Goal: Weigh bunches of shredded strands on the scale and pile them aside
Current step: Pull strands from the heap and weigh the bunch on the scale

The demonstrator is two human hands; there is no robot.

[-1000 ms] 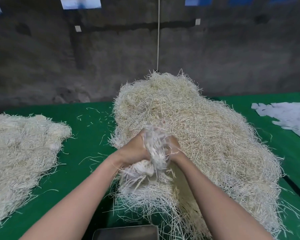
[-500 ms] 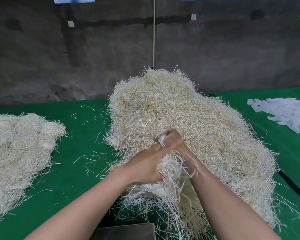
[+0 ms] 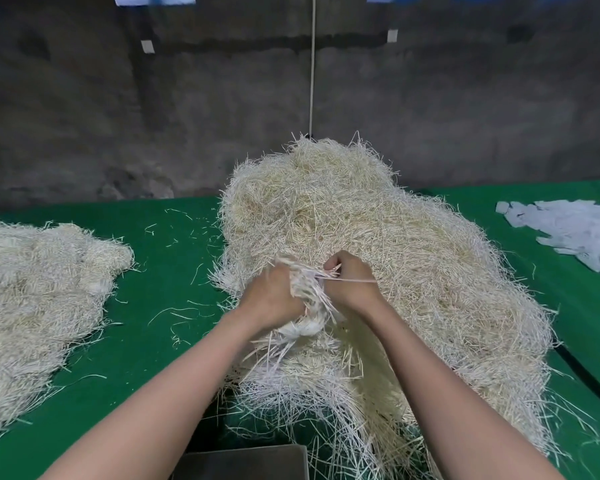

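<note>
Bunch [image 3: 309, 323] squeezed in your left hand [image 3: 272, 296] and right hand [image 3: 352, 287] may be tangled with the big pile [image 3: 413, 244]; yank hard and strands spill.

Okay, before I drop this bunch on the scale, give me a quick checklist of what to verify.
1. Left hand and right hand grip the bunch: ok.
2. Bunch clear of the big heap: cannot tell, its strands trail onto it.
3. Scale top bare: ok for the part in view.
4. Scale reading zeroed: cannot tell, no display in view.
5. Side pile at left has room on top: ok.
</note>
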